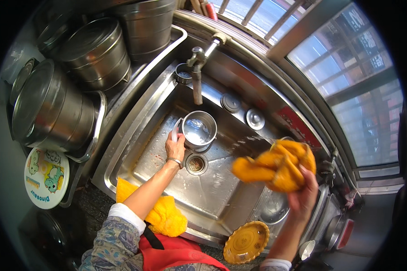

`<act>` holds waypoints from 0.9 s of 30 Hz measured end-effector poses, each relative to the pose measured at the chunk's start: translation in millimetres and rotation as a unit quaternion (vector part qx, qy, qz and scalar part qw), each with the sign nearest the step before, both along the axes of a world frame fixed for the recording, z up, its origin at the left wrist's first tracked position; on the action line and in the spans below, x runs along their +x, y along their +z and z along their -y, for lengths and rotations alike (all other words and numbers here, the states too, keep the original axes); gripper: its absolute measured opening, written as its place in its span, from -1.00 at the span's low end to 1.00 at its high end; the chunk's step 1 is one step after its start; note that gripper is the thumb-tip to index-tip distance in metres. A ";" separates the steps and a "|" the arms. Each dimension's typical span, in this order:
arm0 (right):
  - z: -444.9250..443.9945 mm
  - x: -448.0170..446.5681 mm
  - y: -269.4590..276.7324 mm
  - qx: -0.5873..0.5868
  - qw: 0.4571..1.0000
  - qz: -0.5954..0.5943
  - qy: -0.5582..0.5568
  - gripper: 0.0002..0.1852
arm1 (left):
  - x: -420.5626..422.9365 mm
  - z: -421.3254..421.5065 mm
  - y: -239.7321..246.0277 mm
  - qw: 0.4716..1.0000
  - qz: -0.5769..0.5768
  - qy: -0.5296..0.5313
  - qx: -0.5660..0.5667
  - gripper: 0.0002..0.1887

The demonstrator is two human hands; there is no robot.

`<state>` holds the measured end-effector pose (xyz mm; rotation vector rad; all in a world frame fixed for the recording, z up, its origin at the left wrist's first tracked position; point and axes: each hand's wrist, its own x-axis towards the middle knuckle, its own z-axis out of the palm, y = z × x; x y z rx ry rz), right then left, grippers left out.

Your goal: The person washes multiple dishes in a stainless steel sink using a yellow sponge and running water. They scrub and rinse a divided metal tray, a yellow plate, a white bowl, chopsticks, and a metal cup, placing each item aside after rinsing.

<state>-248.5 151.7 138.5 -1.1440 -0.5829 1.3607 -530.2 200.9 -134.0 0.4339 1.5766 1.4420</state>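
My left hand (pixel 175 147) grips the pale handle at the side of a round stainless steel pot (pixel 199 130) in the sink basin (pixel 203 193). The pot's open top faces me, and its inside shines. Just below the pot is the drain (pixel 196 164), with small scraps in it. My right hand (pixel 303 189) holds a bunched orange-yellow cloth (pixel 281 166) above the right side of the sink. Blurred streaks that look like water show left of the cloth. Another yellow cloth (pixel 166 216) lies over the sink's front edge, partly behind my left forearm.
A metal faucet (pixel 197 76) overhangs the back of the basin. Round metal lids (pixel 255 118) rest on the back ledge. A scalloped yellow plate (pixel 246 242) and a metal bowl (pixel 274 208) are at front right. Large lidded steel pots (pixel 54 108) and a dinosaur-print plate (pixel 46 178) stand left.
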 end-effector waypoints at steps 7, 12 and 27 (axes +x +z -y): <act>-97.8 -133.3 -114.8 0.083 0.976 0.020 0.201 -0.56 | -12.1 -46.3 -20.4 0.979 -0.180 -0.097 0.003 -0.49; -136.4 -173.9 -225.2 -0.059 0.921 0.307 0.233 -0.46 | -11.1 -46.9 -23.6 0.971 -0.219 -0.083 0.042 -0.43; -155.5 -189.2 -303.1 0.080 0.755 0.401 0.512 -0.77 | -12.9 -53.8 -24.1 0.951 -0.281 -0.115 0.060 -0.58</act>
